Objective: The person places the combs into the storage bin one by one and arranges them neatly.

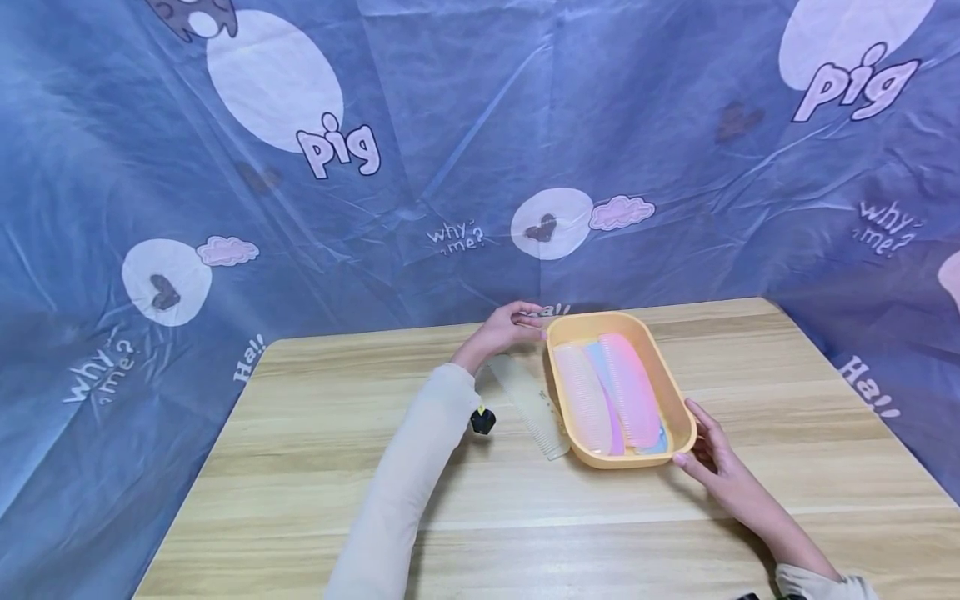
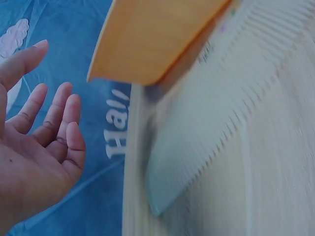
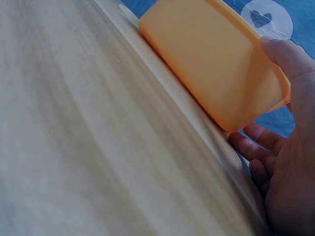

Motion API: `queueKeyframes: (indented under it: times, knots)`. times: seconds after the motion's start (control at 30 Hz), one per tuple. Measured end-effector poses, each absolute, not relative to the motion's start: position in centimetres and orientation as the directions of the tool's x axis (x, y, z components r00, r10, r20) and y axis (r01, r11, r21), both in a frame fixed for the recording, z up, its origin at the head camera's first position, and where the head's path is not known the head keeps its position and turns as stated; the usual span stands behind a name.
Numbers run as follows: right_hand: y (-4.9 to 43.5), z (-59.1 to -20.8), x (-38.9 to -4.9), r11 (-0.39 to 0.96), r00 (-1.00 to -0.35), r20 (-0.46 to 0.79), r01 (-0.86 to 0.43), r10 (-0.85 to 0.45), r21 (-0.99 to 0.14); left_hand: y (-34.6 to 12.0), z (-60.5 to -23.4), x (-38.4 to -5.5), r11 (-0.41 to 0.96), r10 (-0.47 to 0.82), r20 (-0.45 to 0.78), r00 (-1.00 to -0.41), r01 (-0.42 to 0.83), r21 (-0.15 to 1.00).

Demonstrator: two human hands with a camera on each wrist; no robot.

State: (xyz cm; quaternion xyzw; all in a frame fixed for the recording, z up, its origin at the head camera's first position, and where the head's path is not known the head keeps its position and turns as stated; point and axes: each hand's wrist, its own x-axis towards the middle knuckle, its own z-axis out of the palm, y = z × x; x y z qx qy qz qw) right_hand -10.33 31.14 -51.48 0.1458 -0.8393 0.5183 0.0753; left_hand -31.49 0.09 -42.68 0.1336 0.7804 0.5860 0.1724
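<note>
A yellow-orange plastic tray (image 1: 660,371) holds several combs. Among them are a bright pink comb (image 1: 630,392) and a pale pink comb (image 1: 583,396), with blue and purple parts showing between and below them. My right hand (image 1: 716,458) grips the tray's near right corner, thumb at the rim and fingers round the lower side. At the far left corner, my left hand (image 1: 504,331) is loosely spread, fingertips close to the rim; the left wrist view shows its palm and relaxed fingers. A pale green comb (image 2: 206,108) lies on the table along the tray's left side.
The wooden table (image 1: 337,467) carries the tray near its back edge. Behind it hangs a blue printed cloth (image 1: 450,150), which also runs down both sides. A small black object (image 1: 483,420) shows at my left wrist.
</note>
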Motion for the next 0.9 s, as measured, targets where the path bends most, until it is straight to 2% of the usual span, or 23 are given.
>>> queueKeyframes:
  times: [0.9]
  knots:
    - [31.0, -51.4, -10.3, 0.415, -0.942, 0.284, -0.333, -0.176, -0.847, -3.8, -45.9, -31.2, 0.332, 0.439, -0.161, -0.884, -0.007, 0.943]
